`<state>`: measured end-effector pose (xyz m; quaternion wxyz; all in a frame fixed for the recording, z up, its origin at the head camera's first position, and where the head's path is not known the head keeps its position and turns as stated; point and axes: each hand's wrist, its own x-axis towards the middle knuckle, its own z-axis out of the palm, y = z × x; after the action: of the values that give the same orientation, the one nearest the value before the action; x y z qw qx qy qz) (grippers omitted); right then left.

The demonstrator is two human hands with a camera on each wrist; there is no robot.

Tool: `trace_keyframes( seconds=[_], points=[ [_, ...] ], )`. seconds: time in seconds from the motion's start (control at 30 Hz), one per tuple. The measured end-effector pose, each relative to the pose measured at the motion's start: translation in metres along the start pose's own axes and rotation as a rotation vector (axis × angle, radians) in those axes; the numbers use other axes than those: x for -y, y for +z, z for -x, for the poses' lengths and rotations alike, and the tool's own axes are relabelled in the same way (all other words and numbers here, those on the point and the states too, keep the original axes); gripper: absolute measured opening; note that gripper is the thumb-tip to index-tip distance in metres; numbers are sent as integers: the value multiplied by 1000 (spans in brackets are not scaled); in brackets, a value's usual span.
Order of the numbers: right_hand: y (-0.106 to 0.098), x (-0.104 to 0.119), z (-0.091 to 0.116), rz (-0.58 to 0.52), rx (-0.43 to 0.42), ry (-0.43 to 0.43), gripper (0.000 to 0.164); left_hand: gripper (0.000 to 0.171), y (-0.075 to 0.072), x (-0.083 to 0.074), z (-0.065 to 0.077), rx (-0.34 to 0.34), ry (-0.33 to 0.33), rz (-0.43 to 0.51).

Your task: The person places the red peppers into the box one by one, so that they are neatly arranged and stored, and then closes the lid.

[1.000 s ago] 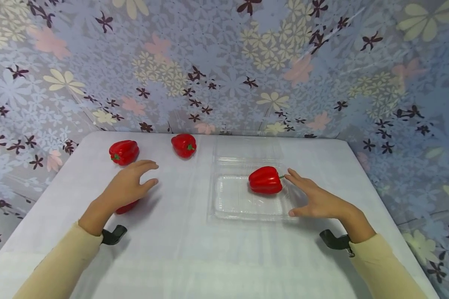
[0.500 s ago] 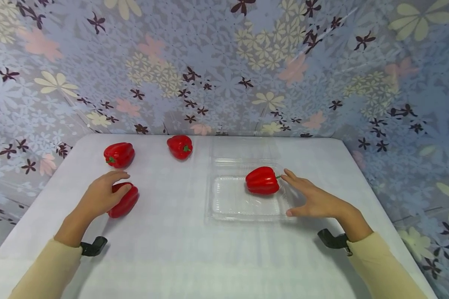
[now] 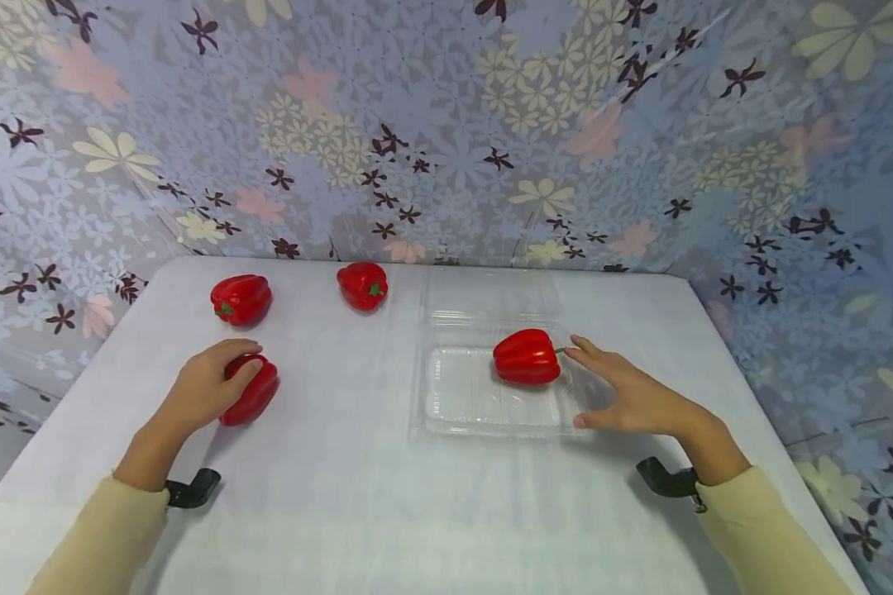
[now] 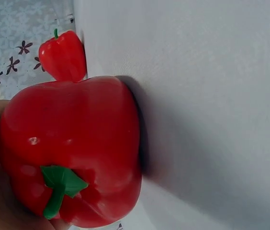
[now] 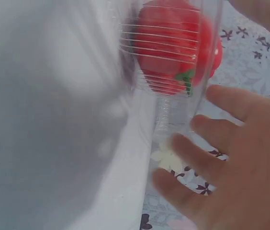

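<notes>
On the left side of the table, my left hand (image 3: 197, 387) grips a red bell pepper (image 3: 259, 395), thumb on its near side and fingers over the far side. The left wrist view shows its green stem (image 4: 58, 189) facing the camera. A second bell pepper (image 3: 526, 357) lies on its side in the clear plastic clamshell container (image 3: 457, 405), whose lid (image 3: 484, 291) is folded back. My right hand (image 3: 628, 398) is spread at the container's right side, fingertips right at its wall and near the pepper's stem. It holds nothing.
Two more red bell peppers lie towards the back, one at the far left (image 3: 241, 300) and one left of the lid (image 3: 362, 287). A white cloth covers the table (image 3: 387, 504). A flowered curtain-like backdrop (image 3: 446, 149) stands behind and at both sides.
My left hand has moved left and down onto the near-left bell pepper and taken hold of it. The right hand has stayed beside the container.
</notes>
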<state>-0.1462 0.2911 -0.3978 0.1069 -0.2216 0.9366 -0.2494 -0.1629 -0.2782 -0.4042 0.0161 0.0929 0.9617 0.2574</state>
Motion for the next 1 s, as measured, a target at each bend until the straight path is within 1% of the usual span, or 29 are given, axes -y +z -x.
trace_keyframes(
  seconds=[0.1,0.17,0.23,0.3,0.43,0.47,0.53,0.63,0.7,0.77,0.87,1.0],
  points=[
    [-1,1,0,32,-115,-10,80,47,0,-1,-1,6,-5,3],
    [-2,0,-1,32,-190,-23,70,46,0,-1,-1,4,-5,5],
    [-2,-1,-1,19,-234,-33,63,45,1,-1,-1,-1,-3,7],
    [-2,-2,-2,7,-216,-43,64,45,1,-1,0,-7,-4,13],
    [-1,-5,-1,-9,-103,-48,75,47,1,-2,1,1,-6,25],
    [0,-5,-1,-10,-78,-45,78,49,0,-3,2,10,-6,27],
    [1,-6,0,-15,-53,-50,81,55,-2,-3,4,52,-5,30],
    [1,-5,0,-14,-41,-57,84,64,-7,-3,7,134,6,50],
    [1,-4,1,-15,-41,-69,86,69,-11,-3,10,185,20,89],
    [0,-4,1,-18,-44,-79,87,69,-14,-4,13,211,38,130],
    [1,-5,1,-31,-52,-88,88,67,-15,-5,16,215,36,148],
    [7,-7,2,-53,-50,-69,88,64,-13,-3,20,192,-9,101]
  ],
)
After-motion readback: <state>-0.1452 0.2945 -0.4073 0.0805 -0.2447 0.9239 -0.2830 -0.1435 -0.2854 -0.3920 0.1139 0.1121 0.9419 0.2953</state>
